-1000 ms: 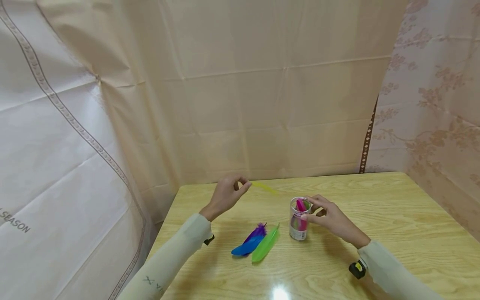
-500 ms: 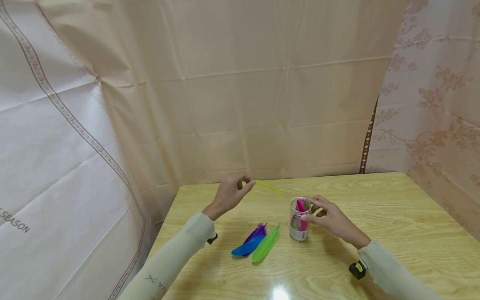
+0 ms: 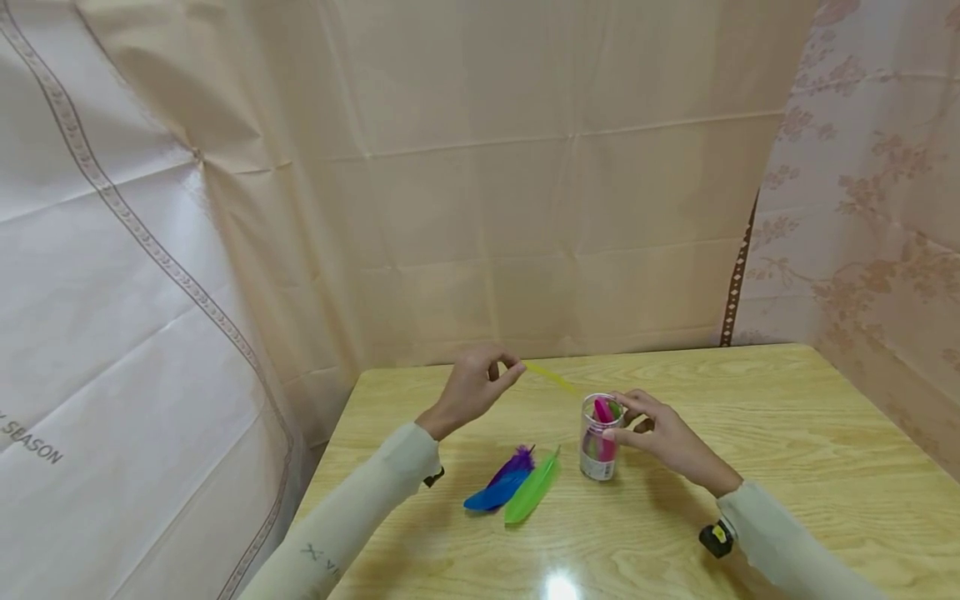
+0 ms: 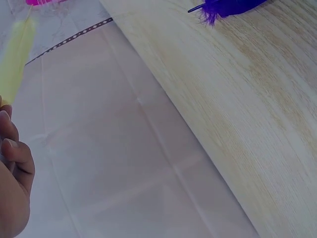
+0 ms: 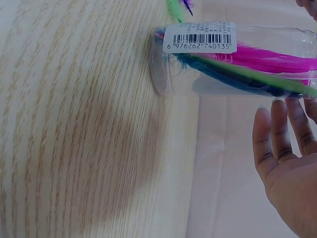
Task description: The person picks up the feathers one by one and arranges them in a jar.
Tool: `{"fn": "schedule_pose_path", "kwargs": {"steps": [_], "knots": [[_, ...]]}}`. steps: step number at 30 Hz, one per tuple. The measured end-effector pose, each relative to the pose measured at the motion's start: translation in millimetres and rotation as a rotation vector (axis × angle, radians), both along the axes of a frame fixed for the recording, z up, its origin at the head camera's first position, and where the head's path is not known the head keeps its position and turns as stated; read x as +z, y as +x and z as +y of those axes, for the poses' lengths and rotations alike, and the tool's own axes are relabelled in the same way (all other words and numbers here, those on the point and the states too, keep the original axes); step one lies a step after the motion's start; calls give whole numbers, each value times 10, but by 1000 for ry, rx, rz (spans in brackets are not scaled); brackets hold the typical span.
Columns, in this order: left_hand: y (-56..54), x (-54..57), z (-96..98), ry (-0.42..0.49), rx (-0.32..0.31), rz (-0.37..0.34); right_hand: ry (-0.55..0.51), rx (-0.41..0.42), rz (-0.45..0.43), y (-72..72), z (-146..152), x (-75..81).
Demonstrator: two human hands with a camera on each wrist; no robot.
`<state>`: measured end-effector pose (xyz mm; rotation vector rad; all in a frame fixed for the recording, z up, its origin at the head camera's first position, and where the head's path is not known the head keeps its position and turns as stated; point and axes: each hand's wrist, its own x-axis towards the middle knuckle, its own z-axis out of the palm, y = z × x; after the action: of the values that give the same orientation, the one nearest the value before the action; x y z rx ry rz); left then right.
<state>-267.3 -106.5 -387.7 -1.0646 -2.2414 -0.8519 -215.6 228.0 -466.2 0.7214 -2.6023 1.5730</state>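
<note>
Jar (image 3: 597, 450) is standing upright on the table (image 3: 675, 542), holding pink (image 5: 277, 59), green and dark-blue feathers. Right hand (image 3: 663, 429) is gripping it near the rim, thumb and fingers on its sides. Left hand (image 3: 480, 383) is pinching a yellow feather (image 3: 551, 377), hanging up-left of the jar, free end pointing at the rim. Purple feather (image 3: 522, 459), blue feather (image 3: 493, 495) and light-green feather (image 3: 532, 490) are lying left of the jar, purple partly under blue.

The right hand (image 3: 667, 435) blocks the jar's (image 3: 594, 461) right side; the yellow feather (image 3: 551, 379) bars its back left, the green feather (image 3: 532, 490) its front left. Bare tabletop (image 3: 626, 546) before it leaves passage.
</note>
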Motion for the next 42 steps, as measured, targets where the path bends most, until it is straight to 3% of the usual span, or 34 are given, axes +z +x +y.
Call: {"fn": "schedule_pose_path", "kwargs": {"steps": [11, 20, 31, 42], "knots": [[9, -37, 212, -49, -73, -20, -7, 6, -17, -6, 11, -16], [-9, -70, 375, -86, -128, 31, 5, 2, -7, -11, 14, -19], [-10, -65, 604, -209, -170, 100, 1, 8, -6, -18, 19, -2], [-27, -108, 766, -338, -192, 76, 0, 5, -14, -21, 11, -7]]}}
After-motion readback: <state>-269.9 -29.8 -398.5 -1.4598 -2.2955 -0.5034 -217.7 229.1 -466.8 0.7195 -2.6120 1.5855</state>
